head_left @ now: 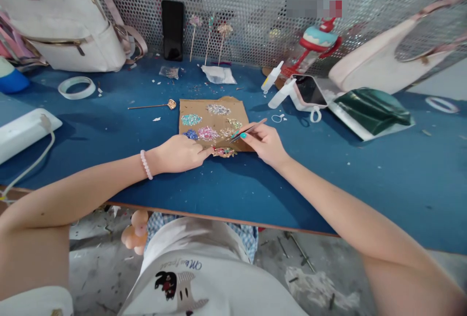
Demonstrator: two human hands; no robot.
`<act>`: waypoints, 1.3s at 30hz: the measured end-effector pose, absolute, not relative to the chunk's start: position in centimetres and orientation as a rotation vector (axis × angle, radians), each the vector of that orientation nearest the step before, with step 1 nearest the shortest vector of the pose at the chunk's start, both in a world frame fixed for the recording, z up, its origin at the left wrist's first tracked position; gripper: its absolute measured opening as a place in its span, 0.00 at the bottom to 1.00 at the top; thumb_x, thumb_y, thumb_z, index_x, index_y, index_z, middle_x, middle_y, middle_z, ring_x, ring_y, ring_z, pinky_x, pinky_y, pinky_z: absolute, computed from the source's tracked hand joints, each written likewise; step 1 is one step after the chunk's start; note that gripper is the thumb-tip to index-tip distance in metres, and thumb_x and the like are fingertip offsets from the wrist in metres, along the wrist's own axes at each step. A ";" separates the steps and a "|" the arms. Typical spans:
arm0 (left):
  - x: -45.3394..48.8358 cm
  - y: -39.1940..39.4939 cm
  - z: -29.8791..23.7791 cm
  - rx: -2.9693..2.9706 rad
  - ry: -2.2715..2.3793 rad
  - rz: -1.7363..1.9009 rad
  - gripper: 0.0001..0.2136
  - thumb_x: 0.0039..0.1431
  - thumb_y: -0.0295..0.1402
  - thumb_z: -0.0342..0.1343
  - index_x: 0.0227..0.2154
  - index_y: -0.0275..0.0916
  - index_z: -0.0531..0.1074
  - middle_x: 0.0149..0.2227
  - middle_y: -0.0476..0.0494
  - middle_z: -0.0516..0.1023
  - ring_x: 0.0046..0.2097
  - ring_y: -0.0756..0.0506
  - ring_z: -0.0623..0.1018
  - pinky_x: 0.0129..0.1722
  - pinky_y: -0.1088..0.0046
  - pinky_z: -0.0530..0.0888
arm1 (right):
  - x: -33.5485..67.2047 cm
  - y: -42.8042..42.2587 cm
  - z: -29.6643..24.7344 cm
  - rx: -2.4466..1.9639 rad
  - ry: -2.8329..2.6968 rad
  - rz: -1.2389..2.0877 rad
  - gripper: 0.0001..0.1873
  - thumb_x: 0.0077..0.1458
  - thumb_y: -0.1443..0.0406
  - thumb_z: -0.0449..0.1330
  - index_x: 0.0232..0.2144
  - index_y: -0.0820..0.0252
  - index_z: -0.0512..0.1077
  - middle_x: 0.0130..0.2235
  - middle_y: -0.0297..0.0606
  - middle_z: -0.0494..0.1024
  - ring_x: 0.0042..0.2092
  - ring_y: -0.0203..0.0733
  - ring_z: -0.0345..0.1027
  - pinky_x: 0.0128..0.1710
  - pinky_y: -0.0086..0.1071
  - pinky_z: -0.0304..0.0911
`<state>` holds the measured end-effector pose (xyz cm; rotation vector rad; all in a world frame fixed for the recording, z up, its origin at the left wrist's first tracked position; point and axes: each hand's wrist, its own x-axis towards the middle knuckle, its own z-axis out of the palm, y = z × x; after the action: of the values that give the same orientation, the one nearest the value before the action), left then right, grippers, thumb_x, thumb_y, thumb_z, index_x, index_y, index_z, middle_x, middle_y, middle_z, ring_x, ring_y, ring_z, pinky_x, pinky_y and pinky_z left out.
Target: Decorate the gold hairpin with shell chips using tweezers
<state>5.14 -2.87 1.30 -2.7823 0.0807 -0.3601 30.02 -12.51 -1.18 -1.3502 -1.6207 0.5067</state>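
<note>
Tweezers (253, 127) are pinched in my right hand (268, 143), their tips pointing down and left over small pale beads on a piece of cardboard (213, 107). My left hand (182, 154) is closed at the cardboard's front left, its fingertips gripping the edge of a gold ornament (224, 152) set with coloured stones. Piles of tiny beads lie on the cardboard: turquoise (191, 119), silvery (218, 109), pink (207, 133) and dark blue (190, 134). Left of the cardboard rests a hair stick (151, 106) with a gold round end.
Two white glue bottles (273, 78) and a light-framed device (309, 92) stand behind right. Decorated sticks (207, 41) and a phone (172, 30) lean against the perforated metal panel. Also here are a tape roll (76, 87), a backpack (73, 19), a green packet (372, 109) and a white power strip (27, 133).
</note>
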 end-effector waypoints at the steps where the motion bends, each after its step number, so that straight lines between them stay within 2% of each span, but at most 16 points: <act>1: 5.1 -2.9 1.3 -2.781 0.081 -0.363 0.14 0.63 0.29 0.45 0.47 0.34 0.72 0.21 0.46 0.74 0.22 0.48 0.73 0.20 0.75 0.62 | 30.1 -12.5 -1.2 -1.347 -1.624 0.516 0.13 0.60 0.58 0.56 0.37 0.64 0.70 0.37 0.36 0.74 0.36 0.35 0.70 0.37 0.34 0.69; 13: 5.0 -2.4 1.7 -2.806 0.174 -0.356 0.15 0.65 0.33 0.44 0.48 0.38 0.71 0.23 0.47 0.75 0.25 0.50 0.74 0.22 0.76 0.64 | 30.4 -12.1 -1.8 -1.322 -1.548 0.606 0.13 0.60 0.58 0.56 0.39 0.64 0.70 0.38 0.36 0.74 0.37 0.36 0.70 0.38 0.36 0.69; 30: 4.8 -1.4 2.2 -2.768 0.144 -0.516 0.15 0.66 0.32 0.43 0.47 0.39 0.72 0.23 0.49 0.74 0.25 0.51 0.72 0.22 0.77 0.63 | 31.0 -11.6 -2.5 -1.258 -1.421 0.719 0.13 0.59 0.58 0.57 0.38 0.64 0.70 0.35 0.35 0.74 0.35 0.35 0.70 0.38 0.35 0.69; 39: 4.9 -0.4 1.5 -2.763 -0.140 -0.732 0.14 0.65 0.30 0.44 0.48 0.35 0.71 0.30 0.46 0.80 0.29 0.48 0.77 0.24 0.75 0.64 | 30.9 -11.7 -2.5 -1.220 -1.405 0.738 0.12 0.58 0.59 0.58 0.37 0.64 0.70 0.34 0.34 0.74 0.35 0.35 0.70 0.38 0.35 0.69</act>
<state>4.91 -0.39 1.53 -2.7629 -0.1400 -0.7315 30.93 -11.66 -2.50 -1.2200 -1.4050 0.7379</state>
